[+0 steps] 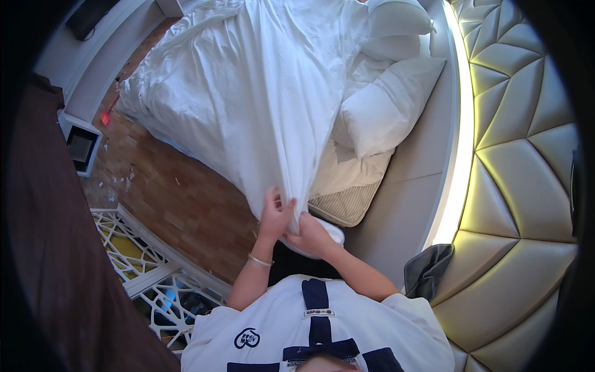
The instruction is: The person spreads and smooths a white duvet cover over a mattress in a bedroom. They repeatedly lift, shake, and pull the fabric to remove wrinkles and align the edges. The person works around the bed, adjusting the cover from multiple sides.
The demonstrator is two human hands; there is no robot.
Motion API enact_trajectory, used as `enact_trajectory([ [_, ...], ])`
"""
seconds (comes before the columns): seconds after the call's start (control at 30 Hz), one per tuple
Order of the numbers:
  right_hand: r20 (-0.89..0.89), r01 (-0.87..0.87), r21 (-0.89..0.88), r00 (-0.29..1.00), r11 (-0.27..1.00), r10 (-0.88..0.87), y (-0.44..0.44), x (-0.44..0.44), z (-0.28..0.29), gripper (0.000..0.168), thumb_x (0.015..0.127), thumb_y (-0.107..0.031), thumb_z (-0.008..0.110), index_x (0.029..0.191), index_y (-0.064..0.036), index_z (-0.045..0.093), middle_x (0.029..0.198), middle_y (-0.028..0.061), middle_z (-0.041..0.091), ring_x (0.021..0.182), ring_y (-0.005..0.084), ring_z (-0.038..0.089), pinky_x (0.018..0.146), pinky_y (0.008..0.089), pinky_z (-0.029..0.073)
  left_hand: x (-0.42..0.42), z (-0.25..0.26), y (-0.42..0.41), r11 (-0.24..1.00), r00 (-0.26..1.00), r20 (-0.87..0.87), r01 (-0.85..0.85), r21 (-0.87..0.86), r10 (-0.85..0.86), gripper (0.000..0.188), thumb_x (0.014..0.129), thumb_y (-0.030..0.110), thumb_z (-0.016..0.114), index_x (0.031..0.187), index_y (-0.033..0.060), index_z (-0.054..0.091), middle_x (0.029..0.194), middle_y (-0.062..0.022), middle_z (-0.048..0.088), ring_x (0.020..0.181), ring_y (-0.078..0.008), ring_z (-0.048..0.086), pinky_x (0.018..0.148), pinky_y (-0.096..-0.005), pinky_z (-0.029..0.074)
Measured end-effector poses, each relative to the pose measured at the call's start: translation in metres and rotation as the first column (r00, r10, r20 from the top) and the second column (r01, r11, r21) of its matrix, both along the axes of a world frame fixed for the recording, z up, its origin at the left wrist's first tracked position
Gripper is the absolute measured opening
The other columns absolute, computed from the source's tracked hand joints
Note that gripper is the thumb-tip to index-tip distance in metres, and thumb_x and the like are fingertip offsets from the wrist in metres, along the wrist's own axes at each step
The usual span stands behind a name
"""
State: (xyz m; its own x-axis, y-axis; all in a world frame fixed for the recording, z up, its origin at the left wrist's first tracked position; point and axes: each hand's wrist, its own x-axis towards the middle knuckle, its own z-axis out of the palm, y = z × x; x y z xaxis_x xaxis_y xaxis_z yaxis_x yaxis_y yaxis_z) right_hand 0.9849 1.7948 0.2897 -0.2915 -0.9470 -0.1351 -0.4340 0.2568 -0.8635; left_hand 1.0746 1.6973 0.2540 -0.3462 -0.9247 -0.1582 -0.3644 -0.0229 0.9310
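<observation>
A large white bed cover [260, 93] is spread loosely over a bed and narrows into gathered folds towards me. My right hand [313, 236] grips those folds at the near end. Just left of it, my left hand [277, 213] is raised against the edge of the cloth, fingers partly curled; whether it holds any fabric cannot be told. White pillows [383, 109] lie at the bed's right side. Beneath them a striped mattress corner [346, 204] shows, partly under a pale sheet [351, 169].
A padded headboard wall [520, 186] with a light strip [458, 139] stands right. A dark grey folded item [426, 269] lies near my right elbow. Wooden floor [186, 200] with white scraps [123, 181], a white lattice panel [172, 297] and a brown curtain [56, 232] are left.
</observation>
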Motion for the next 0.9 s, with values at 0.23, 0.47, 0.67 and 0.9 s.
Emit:
enact_trajectory([
  [0.23,0.735,0.36,0.46,0.359,0.811,-0.576,-0.02,-0.055,-0.069,0.028,0.089,-0.032,0.055,0.104,-0.008,0.051,0.071,0.0022,0.052,0.061,0.0111,0.051,0.059,0.0246,0.045,-0.016,-0.01,-0.04,0.871,0.964,-0.104,0.266,0.412,-0.245,0.035,0.078,0.013,0.051,0.106,-0.0067,0.056,0.1,-0.0163,0.063,0.094,-0.024,0.059,0.081,-0.0322,0.045],
  [0.47,0.891,0.366,0.427,-0.017,0.827,-0.453,-0.122,-0.12,-0.14,0.045,0.084,-0.028,0.055,0.12,-0.002,0.048,0.1,0.0178,0.06,0.089,0.0277,0.06,0.079,0.0367,0.048,-0.019,0.006,-0.026,0.804,0.933,-0.147,0.358,0.474,-0.329,0.037,0.079,0.014,0.053,0.109,-0.0069,0.056,0.097,-0.0118,0.064,0.091,-0.0194,0.059,0.081,-0.0315,0.045],
  [0.67,0.464,0.739,0.217,0.497,0.638,-0.733,-0.121,-0.137,-0.126,0.04,0.079,-0.016,0.049,0.112,0.008,0.052,0.098,0.0204,0.062,0.091,0.0285,0.06,0.079,0.0353,0.047,-0.016,-0.038,-0.018,0.894,0.942,-0.061,0.333,0.3,-0.331,0.033,0.081,0.021,0.059,0.104,-0.0026,0.056,0.087,-0.011,0.063,0.082,-0.0183,0.06,0.074,-0.0309,0.047],
  [0.9,-0.079,0.794,-0.111,0.593,0.598,-0.801,-0.033,-0.247,-0.022,0.032,0.078,-0.012,0.049,0.105,0.001,0.06,0.079,0.015,0.065,0.068,0.0212,0.061,0.064,0.0351,0.046,-0.093,-0.012,-0.002,0.891,0.883,0.156,0.415,0.181,-0.443,0.036,0.08,0.031,0.065,0.094,0.0011,0.051,0.07,-0.0082,0.053,0.064,-0.0189,0.053,0.059,-0.0327,0.044],
])
